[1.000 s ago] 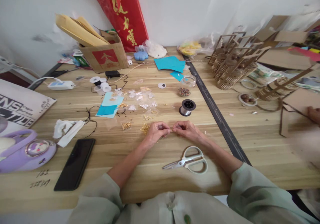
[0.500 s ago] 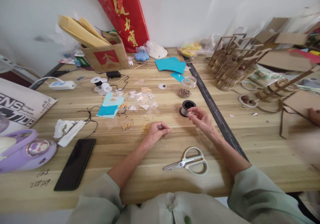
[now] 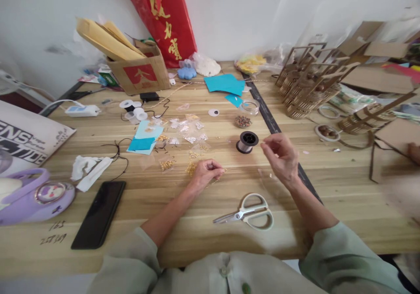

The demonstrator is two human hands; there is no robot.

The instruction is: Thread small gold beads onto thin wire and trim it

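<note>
My left hand (image 3: 206,173) rests low over the table, thumb and forefinger pinched on a thin strand of small gold beads (image 3: 214,183). Loose gold beads (image 3: 190,168) lie in a pile just beyond its knuckles. My right hand (image 3: 281,157) is raised to the right of a black spool (image 3: 248,141) wound with fine thread. Its fingertips are pressed together; whatever is in them is too fine to make out. White-handled scissors (image 3: 247,211) lie slightly spread on the table, nearer me than both hands.
Small bags of silver and gold findings (image 3: 187,130), blue cards (image 3: 144,138) and a bowl of mixed beads (image 3: 243,121) are beyond my hands. A phone (image 3: 98,215) lies at left. Bamboo baskets (image 3: 305,84) stand at right, and another person's hand (image 3: 414,152) shows there.
My right hand has moved right, away from the spool, and its fingers are now drawn together. My left hand stays in place with the bead strand.
</note>
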